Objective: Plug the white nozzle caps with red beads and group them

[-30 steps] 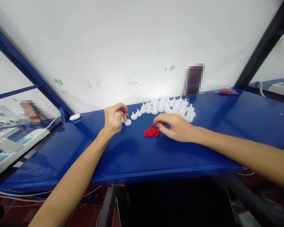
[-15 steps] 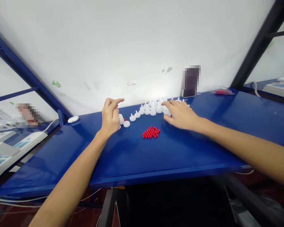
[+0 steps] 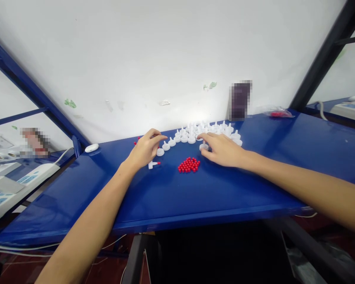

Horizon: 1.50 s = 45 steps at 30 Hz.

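My right hand [image 3: 221, 149] has its thumb and index finger closed around a white nozzle cap [image 3: 204, 147], which stands on the table in front of the other white nozzle caps [image 3: 191, 138]. My left hand [image 3: 148, 150] is over the left end of the row, its fingers bent and apart, with nothing visible in them. Below it, a white nozzle cap with a red tip [image 3: 154, 164] lies on its side. Behind that hand more red tips [image 3: 139, 138] show, mostly hidden. Between the hands lies a loose cluster of small red tip caps [image 3: 189, 165].
The blue table [image 3: 177, 197] meets a white wall at the back. A phone [image 3: 240, 100], blurred out, leans there. A clear bag with red pieces [image 3: 278, 113] lies at the right, a white oval case [image 3: 91, 148] at the left. Power strips [image 3: 23, 183] lie beyond the left frame.
My left hand has moved right and opened from a curled pose; a red-tipped nozzle cap now lies beneath it. My right hand has drawn one white nozzle cap slightly toward me from the group.
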Each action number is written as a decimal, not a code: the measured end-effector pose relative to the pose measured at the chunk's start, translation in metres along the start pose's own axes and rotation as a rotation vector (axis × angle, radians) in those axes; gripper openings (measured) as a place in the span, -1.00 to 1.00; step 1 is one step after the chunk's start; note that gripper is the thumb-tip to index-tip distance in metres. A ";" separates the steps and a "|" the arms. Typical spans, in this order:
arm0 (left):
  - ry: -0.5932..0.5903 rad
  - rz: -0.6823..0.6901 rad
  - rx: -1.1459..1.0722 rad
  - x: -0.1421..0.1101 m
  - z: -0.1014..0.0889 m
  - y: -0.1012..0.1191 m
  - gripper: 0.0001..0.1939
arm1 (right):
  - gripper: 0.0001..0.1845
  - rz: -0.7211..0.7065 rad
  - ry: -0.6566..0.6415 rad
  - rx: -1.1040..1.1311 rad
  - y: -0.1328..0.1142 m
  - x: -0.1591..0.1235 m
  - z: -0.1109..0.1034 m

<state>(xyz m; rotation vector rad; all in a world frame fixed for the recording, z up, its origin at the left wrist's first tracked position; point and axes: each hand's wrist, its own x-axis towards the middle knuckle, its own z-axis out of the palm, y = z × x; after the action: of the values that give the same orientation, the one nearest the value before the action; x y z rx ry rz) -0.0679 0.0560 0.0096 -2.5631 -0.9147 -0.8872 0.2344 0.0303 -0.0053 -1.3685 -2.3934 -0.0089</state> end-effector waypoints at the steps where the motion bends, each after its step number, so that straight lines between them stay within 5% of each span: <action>1: 0.019 -0.013 0.003 0.001 -0.002 0.001 -0.65 | -0.50 -0.002 -0.003 -0.003 0.000 0.000 0.000; 8: 0.141 -0.182 -0.037 0.008 -0.016 0.018 -0.81 | -0.51 -0.013 -0.025 0.008 -0.003 -0.002 -0.002; 14: 0.192 -0.440 -0.378 0.012 -0.024 0.019 -0.82 | -0.52 -0.039 -0.018 0.033 -0.004 -0.002 -0.001; 21: 0.242 -0.532 -0.872 0.016 -0.024 0.019 -0.74 | -0.53 -0.048 -0.003 0.017 -0.002 -0.002 0.000; 26: 0.243 -0.558 -0.910 0.016 -0.027 0.021 -0.72 | -0.55 -0.054 0.007 0.021 -0.003 -0.002 -0.001; 28: 0.125 -0.536 -0.774 0.016 -0.035 0.021 -0.77 | -0.56 -0.053 0.007 0.019 -0.003 -0.002 -0.002; 34: -0.601 -0.426 -0.289 0.011 -0.063 0.021 -0.76 | -0.57 -0.054 -0.003 0.022 -0.002 -0.002 -0.001; 40: -0.857 -0.424 -0.143 0.004 -0.056 0.023 -0.84 | -0.58 -0.065 0.001 0.032 0.000 -0.001 0.002; 42: -0.803 -0.383 -0.151 0.007 -0.054 0.027 -0.84 | -0.58 -0.063 -0.001 0.029 0.001 -0.001 0.002; 45: -0.374 -0.395 -0.196 0.014 -0.053 0.034 -0.77 | -0.58 -0.055 -0.006 0.034 0.001 -0.001 0.002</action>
<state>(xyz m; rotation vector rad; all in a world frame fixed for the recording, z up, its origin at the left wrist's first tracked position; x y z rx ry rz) -0.0618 0.0138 0.0573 -2.8245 -1.5538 -0.6200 0.2350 0.0299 -0.0076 -1.2893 -2.4243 0.0207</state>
